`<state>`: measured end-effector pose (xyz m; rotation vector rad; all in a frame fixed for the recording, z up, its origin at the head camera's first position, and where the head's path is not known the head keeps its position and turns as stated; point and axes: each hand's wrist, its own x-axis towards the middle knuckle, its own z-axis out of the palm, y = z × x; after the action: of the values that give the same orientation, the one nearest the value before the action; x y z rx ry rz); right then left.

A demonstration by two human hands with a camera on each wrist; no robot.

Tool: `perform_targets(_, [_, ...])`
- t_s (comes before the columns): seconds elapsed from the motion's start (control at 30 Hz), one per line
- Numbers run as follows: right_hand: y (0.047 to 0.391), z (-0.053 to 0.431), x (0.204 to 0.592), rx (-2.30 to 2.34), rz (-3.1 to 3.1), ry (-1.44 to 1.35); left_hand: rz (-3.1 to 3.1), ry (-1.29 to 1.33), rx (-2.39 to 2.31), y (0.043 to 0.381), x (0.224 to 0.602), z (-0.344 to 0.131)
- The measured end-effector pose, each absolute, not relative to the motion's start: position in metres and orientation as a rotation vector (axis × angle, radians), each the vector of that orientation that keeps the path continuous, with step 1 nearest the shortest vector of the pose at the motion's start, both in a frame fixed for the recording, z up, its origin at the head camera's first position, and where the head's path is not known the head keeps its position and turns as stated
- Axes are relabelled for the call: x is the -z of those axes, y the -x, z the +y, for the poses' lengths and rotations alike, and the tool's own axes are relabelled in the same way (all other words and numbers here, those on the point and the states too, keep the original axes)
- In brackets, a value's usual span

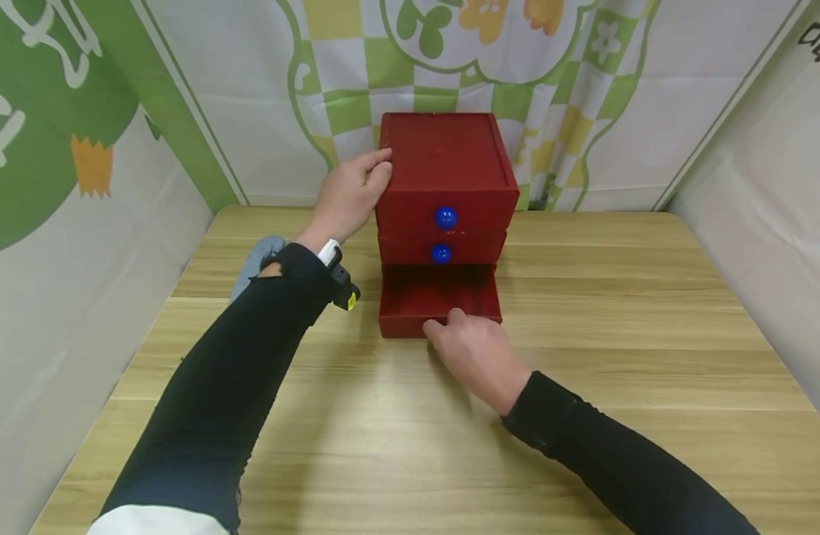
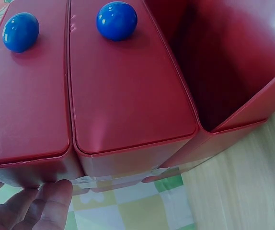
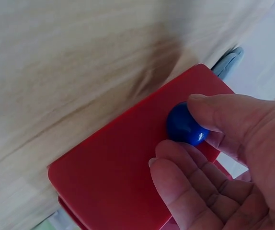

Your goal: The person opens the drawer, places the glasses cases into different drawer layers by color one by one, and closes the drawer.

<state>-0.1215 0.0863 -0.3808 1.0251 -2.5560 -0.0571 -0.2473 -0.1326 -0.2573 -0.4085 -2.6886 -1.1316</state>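
Observation:
A red three-drawer cabinet (image 1: 443, 152) stands toward the back of the table. Its upper drawer (image 1: 410, 212) and middle drawer (image 1: 410, 247) are closed, each with a round blue knob. The bottom drawer (image 1: 399, 327) is pulled out and its visible inside is bare. My right hand (image 1: 479, 357) is at its front; in the right wrist view, thumb and fingers pinch the blue drawer knob (image 3: 184, 124). My left hand (image 1: 352, 189) rests against the cabinet's upper left side, and in the left wrist view its fingers (image 2: 51, 203) touch the side wall.
A grey-blue cloth-like thing (image 1: 257, 260) lies at the table's left, partly behind the left forearm. The wooden table (image 1: 624, 312) reaches to white and green patterned curtains (image 1: 343, 59) at the back and sides.

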Motion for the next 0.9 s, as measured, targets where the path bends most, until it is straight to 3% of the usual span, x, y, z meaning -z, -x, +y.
perform_targets(0.9, [0.094,0.09,0.377,0.126,-2.61,-1.089,-2.697,0.417,1.121,0.246,0.258,-0.132])
